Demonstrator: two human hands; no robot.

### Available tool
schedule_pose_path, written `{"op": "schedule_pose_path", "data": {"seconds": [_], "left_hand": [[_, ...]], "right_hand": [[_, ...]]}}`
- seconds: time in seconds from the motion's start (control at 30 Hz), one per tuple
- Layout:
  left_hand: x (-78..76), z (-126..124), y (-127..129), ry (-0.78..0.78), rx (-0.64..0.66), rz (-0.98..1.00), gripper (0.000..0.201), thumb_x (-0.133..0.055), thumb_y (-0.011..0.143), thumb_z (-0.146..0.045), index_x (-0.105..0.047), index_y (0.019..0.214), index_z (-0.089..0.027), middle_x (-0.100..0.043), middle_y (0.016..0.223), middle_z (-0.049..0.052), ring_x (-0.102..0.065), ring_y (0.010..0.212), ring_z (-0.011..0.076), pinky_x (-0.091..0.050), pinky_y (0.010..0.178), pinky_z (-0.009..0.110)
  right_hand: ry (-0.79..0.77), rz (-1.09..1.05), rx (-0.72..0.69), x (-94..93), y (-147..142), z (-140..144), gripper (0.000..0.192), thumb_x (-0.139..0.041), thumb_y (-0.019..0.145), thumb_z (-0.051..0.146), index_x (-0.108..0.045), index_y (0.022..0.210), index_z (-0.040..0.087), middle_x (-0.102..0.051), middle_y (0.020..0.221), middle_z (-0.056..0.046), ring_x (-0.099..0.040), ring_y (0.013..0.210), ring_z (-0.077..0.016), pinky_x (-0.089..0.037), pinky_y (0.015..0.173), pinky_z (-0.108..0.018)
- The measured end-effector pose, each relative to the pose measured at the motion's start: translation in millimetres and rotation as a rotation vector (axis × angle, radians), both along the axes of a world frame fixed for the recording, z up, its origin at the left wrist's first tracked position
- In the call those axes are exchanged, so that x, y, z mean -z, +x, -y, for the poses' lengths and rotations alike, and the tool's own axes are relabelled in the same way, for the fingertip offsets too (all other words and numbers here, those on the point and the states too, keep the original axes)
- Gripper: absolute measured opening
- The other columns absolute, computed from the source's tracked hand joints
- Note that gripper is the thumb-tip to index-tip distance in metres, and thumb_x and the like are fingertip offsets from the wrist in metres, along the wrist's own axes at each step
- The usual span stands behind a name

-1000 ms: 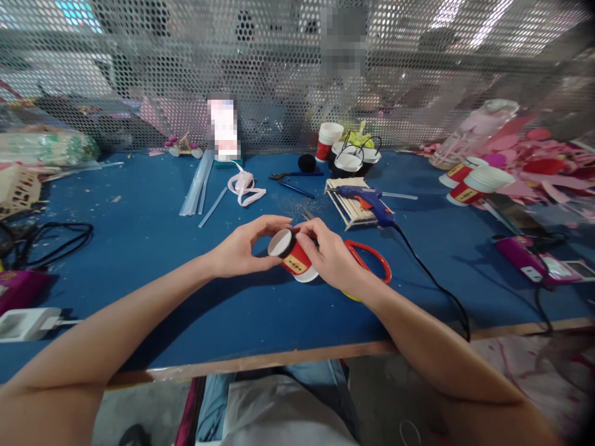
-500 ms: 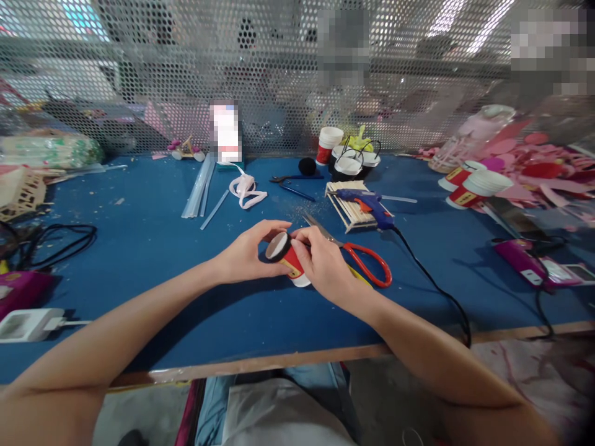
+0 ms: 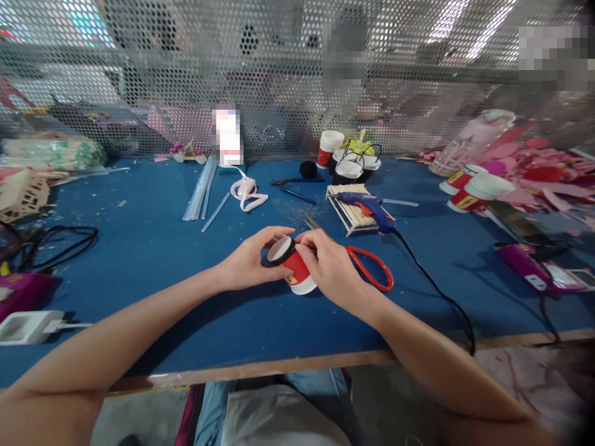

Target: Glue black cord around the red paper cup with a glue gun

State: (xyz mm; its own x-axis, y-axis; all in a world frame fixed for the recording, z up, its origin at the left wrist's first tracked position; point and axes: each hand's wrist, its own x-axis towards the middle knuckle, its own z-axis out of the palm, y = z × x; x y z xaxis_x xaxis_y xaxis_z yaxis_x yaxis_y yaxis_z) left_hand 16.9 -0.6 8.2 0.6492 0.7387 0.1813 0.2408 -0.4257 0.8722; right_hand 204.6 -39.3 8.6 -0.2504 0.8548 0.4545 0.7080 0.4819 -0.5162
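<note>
Since a moment ago, both hands have turned the paper cup (image 3: pixel 294 268) a little, so its white base now faces up and left. It lies on its side, low over the blue surface (image 3: pixel 139 260), near the front middle. Left hand (image 3: pixel 248 263) curls around the base end, thumb over the top. Right hand (image 3: pixel 331 267) grips the red wall from the other side, fingers pinched on it. Red-handled scissors (image 3: pixel 367 269) lie just behind the right hand. A blue glue gun (image 3: pixel 369 207) rests farther back on a rack of wooden sticks (image 3: pixel 351 207).
</note>
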Motion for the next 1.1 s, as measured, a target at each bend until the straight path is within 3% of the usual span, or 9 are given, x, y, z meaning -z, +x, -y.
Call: {"op": "schedule_pose_path", "data": {"seconds": [0.13,0.37,0.5,0.7,1.1], "left_hand": [[2.4,-1.4,-0.6,0.032,0.024,0.041,0.065,-0.073,0.069,-0.030,-0.043,0.126,-0.019,-0.056,0.118,0.011,-0.058,0.104,0.0203,-0.047,0.094,0.039],[9.5,-3.7,-1.3,0.045,0.052,0.115,0.066,-0.074,0.068,-0.028,-0.045,0.127,-0.023,-0.053,0.125,0.011,-0.055,0.113,0.0233,-0.044,0.100,0.042],[3.4,-2.3,-1.9,0.025,0.055,0.093,0.070,-0.075,0.067,-0.027,-0.043,0.128,-0.022,-0.056,0.121,0.012,-0.056,0.112,0.0243,-0.045,0.098,0.042],[-6.9,-1.3,-3.6,-0.022,0.029,0.050,0.059,-0.064,0.073,-0.020,-0.041,0.127,-0.019,-0.058,0.111,0.010,-0.061,0.101,0.0207,-0.050,0.090,0.039],[-7.6,2.1,-1.6,0.026,-0.018,0.039,0.054,-0.059,0.071,-0.014,-0.046,0.123,-0.019,-0.061,0.106,0.008,-0.061,0.097,0.0191,-0.050,0.088,0.038]], "right_hand": [[-0.043,-0.052,-0.022,-0.1,2.3,-1.1,0.012,-0.039,0.092,0.027,-0.040,0.082,0.022,-0.061,0.087,-0.006,-0.059,0.075,-0.0169,-0.045,0.066,-0.031],[0.018,-0.033,-0.024,3.7,-1.1,-3.5,0.010,-0.039,0.091,0.025,-0.040,0.082,0.022,-0.060,0.085,-0.007,-0.058,0.078,-0.0189,-0.045,0.068,-0.033],[0.052,0.007,-0.027,4.7,-3.3,-2.2,0.010,-0.039,0.092,0.024,-0.039,0.082,0.022,-0.060,0.087,-0.009,-0.059,0.080,-0.0196,-0.046,0.070,-0.034],[0.110,0.054,-0.004,5.7,-5.5,-0.7,0.012,-0.040,0.092,0.023,-0.039,0.080,0.023,-0.062,0.087,-0.009,-0.060,0.080,-0.0202,-0.045,0.070,-0.035],[0.109,0.045,-0.020,2.9,-7.1,2.2,0.012,-0.043,0.091,0.024,-0.041,0.079,0.023,-0.062,0.088,-0.008,-0.059,0.082,-0.0201,-0.045,0.071,-0.035]]}}
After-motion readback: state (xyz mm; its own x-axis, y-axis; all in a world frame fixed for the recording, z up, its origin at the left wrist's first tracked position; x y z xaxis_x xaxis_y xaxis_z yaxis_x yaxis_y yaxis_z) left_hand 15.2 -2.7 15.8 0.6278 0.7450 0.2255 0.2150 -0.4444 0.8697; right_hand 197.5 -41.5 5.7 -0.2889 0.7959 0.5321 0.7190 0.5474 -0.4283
